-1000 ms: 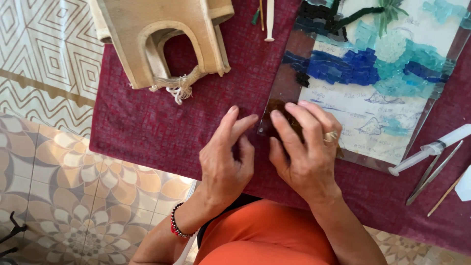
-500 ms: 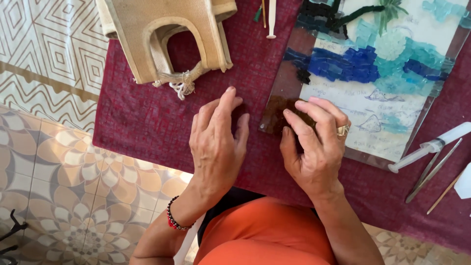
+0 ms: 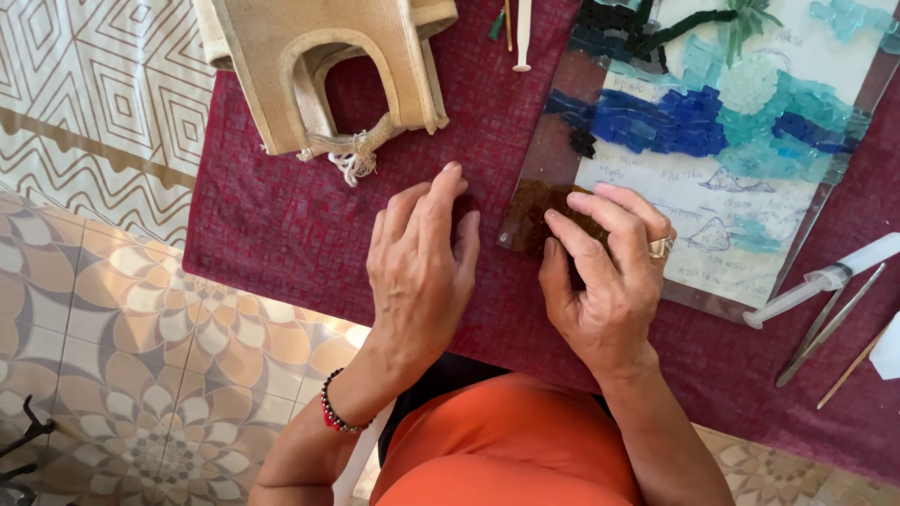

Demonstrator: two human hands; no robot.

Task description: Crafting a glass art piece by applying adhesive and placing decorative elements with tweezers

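Resting on the dark red cloth (image 3: 281, 234), the left hand (image 3: 417, 272) has slid left, away from the mosaic panel (image 3: 712, 187), fingers loosely spread and holding nothing. The right hand (image 3: 605, 281) has stayed at the panel's near left corner, fingertips curled onto the brown glass pieces (image 3: 534, 211) there; whether it pinches one, I cannot tell.

Left hand (image 3: 419, 267) lies palm down, fingers loosely spread forward; right hand (image 3: 605, 276) beside it, fingers curled, ring showing, forearms angled inward.
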